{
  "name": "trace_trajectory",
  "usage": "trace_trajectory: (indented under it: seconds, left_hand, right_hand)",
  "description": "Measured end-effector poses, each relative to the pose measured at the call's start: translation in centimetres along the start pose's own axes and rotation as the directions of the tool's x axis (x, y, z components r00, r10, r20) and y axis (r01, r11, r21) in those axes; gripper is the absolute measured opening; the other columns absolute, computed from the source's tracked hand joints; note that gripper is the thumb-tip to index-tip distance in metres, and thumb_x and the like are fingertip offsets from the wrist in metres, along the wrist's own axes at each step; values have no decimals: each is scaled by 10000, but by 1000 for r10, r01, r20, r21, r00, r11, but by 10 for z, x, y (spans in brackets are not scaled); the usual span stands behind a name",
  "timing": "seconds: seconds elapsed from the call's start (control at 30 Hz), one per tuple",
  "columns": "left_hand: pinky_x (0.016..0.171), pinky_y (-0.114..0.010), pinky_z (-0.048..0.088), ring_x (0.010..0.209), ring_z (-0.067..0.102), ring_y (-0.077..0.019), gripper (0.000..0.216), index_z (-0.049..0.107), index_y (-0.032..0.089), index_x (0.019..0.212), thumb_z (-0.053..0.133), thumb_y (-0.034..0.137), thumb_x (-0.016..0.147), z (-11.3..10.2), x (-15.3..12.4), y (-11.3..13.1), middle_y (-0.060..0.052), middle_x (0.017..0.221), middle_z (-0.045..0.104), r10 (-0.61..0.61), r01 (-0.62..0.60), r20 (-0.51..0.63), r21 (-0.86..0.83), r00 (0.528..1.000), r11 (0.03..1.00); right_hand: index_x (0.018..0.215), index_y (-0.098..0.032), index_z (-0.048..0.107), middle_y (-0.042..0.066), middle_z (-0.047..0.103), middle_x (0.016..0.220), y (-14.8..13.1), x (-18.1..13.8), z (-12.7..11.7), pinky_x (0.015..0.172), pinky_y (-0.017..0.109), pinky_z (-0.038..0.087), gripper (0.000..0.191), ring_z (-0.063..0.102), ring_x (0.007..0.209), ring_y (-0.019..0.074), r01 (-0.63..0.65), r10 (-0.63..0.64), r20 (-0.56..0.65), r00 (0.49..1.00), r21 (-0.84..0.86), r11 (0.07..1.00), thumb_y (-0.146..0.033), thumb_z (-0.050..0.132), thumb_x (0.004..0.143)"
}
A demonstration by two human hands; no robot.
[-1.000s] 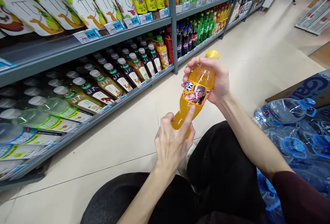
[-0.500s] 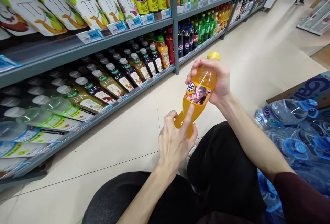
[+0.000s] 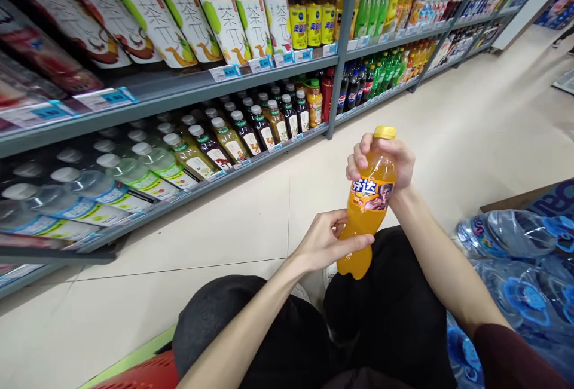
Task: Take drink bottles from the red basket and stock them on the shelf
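Note:
An orange soda bottle (image 3: 365, 221) with a yellow cap and a printed label is held tilted above my knees. Round its upper part, just below the cap, my right hand (image 3: 394, 159) is wrapped. My left hand (image 3: 334, 239) grips the lower part, its thumb across the front and its fingers behind, partly hidden. The label's lettering and a picture face me.
Shelves of bottled drinks (image 3: 215, 144) run along the left and into the distance. Large clear water bottles (image 3: 515, 233) with blue handles stand and lie at my right. Pale floor tiles (image 3: 269, 221) lie ahead. A red perforated object (image 3: 143, 374) is at the lower left.
The bottle has turned in my hands, so more lettering shows on its label. My left hand has gone from a pointing finger on the bottle to a grip round its lower part. The view has shifted left.

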State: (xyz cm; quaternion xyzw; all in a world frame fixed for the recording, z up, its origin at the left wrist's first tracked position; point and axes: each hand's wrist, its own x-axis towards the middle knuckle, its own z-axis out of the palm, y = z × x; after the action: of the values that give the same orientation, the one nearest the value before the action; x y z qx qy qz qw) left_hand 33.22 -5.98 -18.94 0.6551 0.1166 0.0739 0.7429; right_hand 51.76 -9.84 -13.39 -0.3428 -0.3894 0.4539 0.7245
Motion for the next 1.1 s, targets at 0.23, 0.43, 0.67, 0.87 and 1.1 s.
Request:
trace_trajectory:
  seconds: [0.23, 0.43, 0.67, 0.87, 1.1]
  left_hand:
    - [698, -267, 394, 758, 523, -150, 410, 606, 157, 935, 810, 471, 768, -1, 4, -9, -23, 841, 604, 81, -63, -282, 71, 956, 995]
    - [615, -270, 321, 635, 405, -117, 457, 445, 204, 777, 809, 477, 738, -11, 9, -21, 47, 702, 459, 160, 72, -507, 408, 847, 910]
    - [912, -402, 538, 1043, 636, -245, 469, 634, 197, 1153, 839, 339, 756, -25, 9, -11, -71, 1117, 688, 334, -49, -371, 603, 866, 796]
    - [951, -373, 611, 1071, 690, -195, 701, 545, 219, 1348, 852, 231, 718, -27, 1, -5, -55, 1277, 682, 389, -174, -409, 470, 826, 865]
    - [815, -338, 647, 964, 711, -207, 497, 614, 163, 1161, 795, 176, 699, -36, -11, -6, -69, 1115, 725, 419, -148, -428, 537, 801, 830]
  right_hand:
    - [867, -157, 667, 65, 714, 804, 15, 5, 10, 622, 321, 593, 384, 704, 671, 203, -36, 7, -235, 972, -117, 993, -536, 717, 831]
    - [944, -180, 634, 27, 706, 833, 32, 7, 27, 587, 297, 571, 404, 683, 640, 183, 10, -102, -396, 912, -228, 974, -471, 842, 757]
    - [942, -185, 671, 39, 683, 887, 42, -8, 28, 718, 326, 536, 311, 650, 778, 203, 111, -269, -283, 921, -470, 876, -466, 770, 852]
    - [928, -195, 716, 65, 577, 986, 48, -15, 41, 849, 372, 507, 188, 605, 946, 234, 337, -418, 44, 907, -671, 660, -375, 665, 952]
    - [1016, -206, 693, 80, 656, 978, 53, -17, 58, 895, 432, 502, 141, 549, 1042, 280, 417, -367, 243, 898, -737, 531, -326, 627, 978]
